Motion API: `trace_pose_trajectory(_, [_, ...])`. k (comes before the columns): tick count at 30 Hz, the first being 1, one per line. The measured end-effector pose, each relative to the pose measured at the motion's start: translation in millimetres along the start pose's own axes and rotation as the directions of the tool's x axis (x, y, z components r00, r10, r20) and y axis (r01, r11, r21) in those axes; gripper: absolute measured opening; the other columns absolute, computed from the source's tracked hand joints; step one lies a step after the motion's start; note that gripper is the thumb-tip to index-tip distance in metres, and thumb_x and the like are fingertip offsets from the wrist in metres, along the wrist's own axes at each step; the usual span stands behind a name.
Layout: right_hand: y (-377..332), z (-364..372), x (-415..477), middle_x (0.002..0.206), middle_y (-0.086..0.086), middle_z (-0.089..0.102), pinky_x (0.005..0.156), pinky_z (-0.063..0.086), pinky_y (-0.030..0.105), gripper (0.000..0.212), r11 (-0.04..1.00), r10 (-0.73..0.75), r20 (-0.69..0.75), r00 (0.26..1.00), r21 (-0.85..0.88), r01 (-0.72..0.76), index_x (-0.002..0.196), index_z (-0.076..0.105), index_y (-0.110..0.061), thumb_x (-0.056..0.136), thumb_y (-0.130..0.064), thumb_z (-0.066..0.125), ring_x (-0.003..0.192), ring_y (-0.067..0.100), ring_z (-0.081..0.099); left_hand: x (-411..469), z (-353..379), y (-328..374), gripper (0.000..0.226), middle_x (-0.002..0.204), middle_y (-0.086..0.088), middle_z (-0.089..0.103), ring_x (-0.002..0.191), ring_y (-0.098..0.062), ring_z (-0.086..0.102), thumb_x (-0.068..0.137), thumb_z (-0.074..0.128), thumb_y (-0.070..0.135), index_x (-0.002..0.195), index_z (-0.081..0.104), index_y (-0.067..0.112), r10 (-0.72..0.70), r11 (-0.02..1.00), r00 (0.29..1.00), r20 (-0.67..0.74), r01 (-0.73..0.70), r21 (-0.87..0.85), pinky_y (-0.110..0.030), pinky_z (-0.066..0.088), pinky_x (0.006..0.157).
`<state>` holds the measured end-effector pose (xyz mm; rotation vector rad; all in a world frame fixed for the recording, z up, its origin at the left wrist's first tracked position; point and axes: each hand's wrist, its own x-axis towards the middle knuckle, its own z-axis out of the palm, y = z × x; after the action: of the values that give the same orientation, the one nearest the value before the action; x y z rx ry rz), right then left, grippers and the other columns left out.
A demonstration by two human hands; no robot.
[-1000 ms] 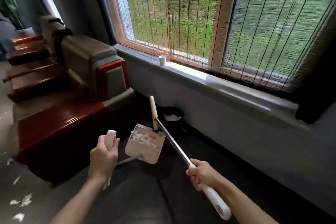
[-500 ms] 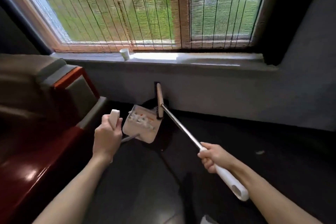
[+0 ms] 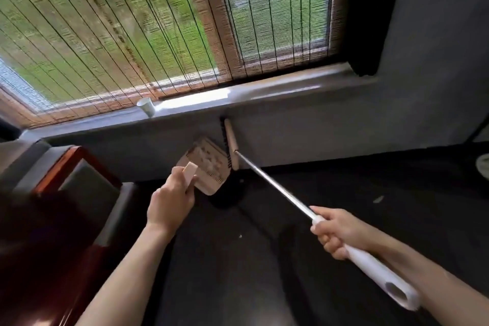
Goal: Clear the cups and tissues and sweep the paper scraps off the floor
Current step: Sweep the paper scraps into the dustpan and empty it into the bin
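Below the window sill (image 3: 264,91), the fingers of my left hand (image 3: 171,206) are curled round the pale handle (image 3: 191,171) of the dustpan (image 3: 211,167), holding it up in front of the grey wall (image 3: 317,135), tipped with its open face toward me. White paper scraps (image 3: 207,160) lie inside it, blurred. The fingers of my right hand (image 3: 334,233) are wrapped round the broom (image 3: 275,184) where its white grip meets the metal pole. The pole runs up and left from my fist to the wooden broom head (image 3: 230,144), which stands on end just beside the dustpan's right edge, bristles toward the pan. Beneath the pan sits a dark round shape (image 3: 227,197) I cannot make out. On the dark floor (image 3: 238,286), one pale scrap (image 3: 378,199) lies right of the pole, well apart from the pan, and a tiny fleck (image 3: 240,236) lies between my arms. A white cup (image 3: 146,107) stands on the sill, up and left of the dustpan, before the bamboo blind (image 3: 105,34). A wooden bench (image 3: 74,167) with red-brown trim fills the left side.
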<state>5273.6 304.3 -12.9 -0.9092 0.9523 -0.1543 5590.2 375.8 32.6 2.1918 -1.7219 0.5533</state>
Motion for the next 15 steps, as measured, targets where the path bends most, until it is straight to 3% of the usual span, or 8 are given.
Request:
trace_pose_trajectory(2, [-3,7,-1,0.051,-0.001,0.042,0.029,0.029,0.015,0.038,0.999,0.009,0.025,1.000,0.046,-0.010,0.130,0.037,-0.004,0.094,0.003,0.045,0.035,0.003,0.035,8,-2,-11,0.039,0.056,-0.019,0.057,0.038,-0.038,0.057,0.092,0.036,0.039,0.085,0.041,0.001,0.043,0.998,0.999,-0.024,-0.044,-0.036,-0.032,0.040,0.029])
trace_pose_trajectory(4, [-8,12,-3,0.050,0.000,0.042,0.028,0.030,0.014,0.032,0.996,0.014,0.023,1.000,0.083,-0.016,0.122,0.047,-0.010,0.094,0.004,0.044,0.033,0.003,0.035,15,-3,-19,0.041,0.056,-0.020,0.058,0.039,-0.040,0.057,0.089,0.035,0.040,0.085,0.043,0.000,0.046,0.996,0.997,-0.055,-0.050,-0.074,-0.037,0.043,0.030])
trace_pose_trajectory(6, [-12,18,-4,0.049,0.000,0.042,0.027,0.030,0.014,0.031,0.992,0.024,0.015,1.000,0.125,-0.026,0.117,0.046,-0.017,0.094,0.005,0.043,0.032,0.002,0.036,19,-7,-27,0.035,0.055,-0.021,0.057,0.037,-0.041,0.056,0.088,0.039,0.037,0.084,0.041,0.002,0.063,0.996,0.996,-0.066,-0.067,-0.063,-0.037,0.042,0.030])
trace_pose_trajectory(10, [-7,23,0,0.048,0.000,0.043,0.027,0.031,0.014,0.051,0.989,0.024,-0.019,1.000,0.149,-0.021,0.137,0.034,-0.022,0.094,0.004,0.044,0.033,0.003,0.037,24,-15,-50,0.036,0.054,-0.024,0.055,0.037,-0.043,0.055,0.083,0.070,0.010,0.085,0.034,0.005,0.059,0.997,0.997,-0.058,-0.062,-0.054,-0.041,0.043,0.029])
trace_pose_trajectory(15, [-1,27,0,0.051,0.000,0.045,0.029,0.033,0.015,0.059,0.989,0.027,-0.019,0.999,0.143,-0.024,0.144,0.028,-0.020,0.093,0.005,0.045,0.035,0.003,0.039,25,-25,-72,0.028,0.058,-0.029,0.057,0.043,-0.050,0.056,0.080,0.071,0.003,0.083,0.046,-0.008,0.017,0.998,1.000,-0.021,-0.018,-0.055,-0.050,0.046,0.034])
